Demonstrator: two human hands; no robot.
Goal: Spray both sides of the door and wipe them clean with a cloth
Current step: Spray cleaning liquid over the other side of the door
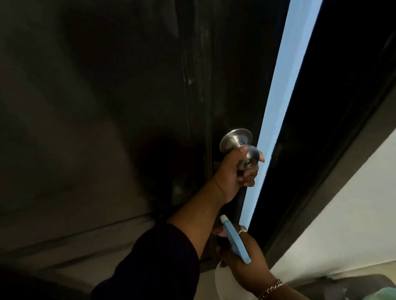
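The dark door (97, 109) fills the view ahead of the person, its long axis running up and away, with a bright strip of daylight along its free edge at the right where it stands ajar. Of the 2 hands, the left hand (234, 173) is the nearer to it, curled around the round metal knob (245, 151) beside that edge. Lower and closer to the body, the right hand (245, 258) grips a spray bottle (236, 240) (blue head, nozzle towards the door), apparently ready to spray.
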